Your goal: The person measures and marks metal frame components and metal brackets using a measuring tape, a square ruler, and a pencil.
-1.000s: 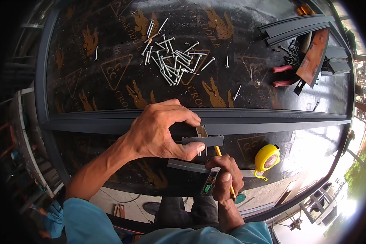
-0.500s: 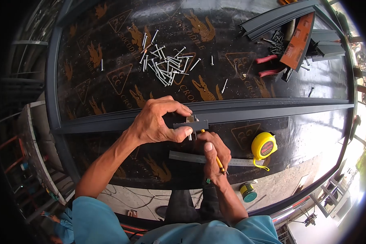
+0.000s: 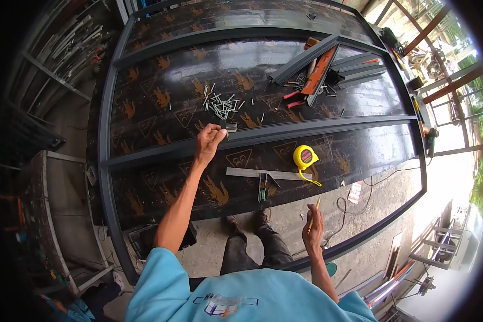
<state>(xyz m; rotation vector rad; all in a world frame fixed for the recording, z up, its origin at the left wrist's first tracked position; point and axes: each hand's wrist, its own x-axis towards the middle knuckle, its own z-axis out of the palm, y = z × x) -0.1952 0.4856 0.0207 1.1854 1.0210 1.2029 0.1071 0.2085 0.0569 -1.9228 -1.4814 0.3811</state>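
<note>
My left hand (image 3: 209, 143) pinches a small dark metal profile piece (image 3: 231, 127) just above the grey frame bar (image 3: 263, 131), close to the pile of screws (image 3: 223, 106). Lower right, past the near edge of the board, my right hand (image 3: 313, 228) holds a yellow pencil (image 3: 312, 219). A combination square (image 3: 244, 173) lies on the black board (image 3: 198, 188), with a green-handled tool (image 3: 263, 191) beside its head. The yellow tape measure (image 3: 305, 156) rests right of the square.
Grey profile offcuts (image 3: 358, 71) and an orange-faced piece (image 3: 321, 70) lie at the back right, near red-handled pliers (image 3: 291, 100). A dark frame surrounds the board. Below are a black crate (image 3: 163, 239) and cables on the floor. Part of another person shows at the lower left.
My hands have moved apart. The left has carried the small profile piece up and left over the board; the right has withdrawn with the pencil. The view has widened, showing more board and floor.
</note>
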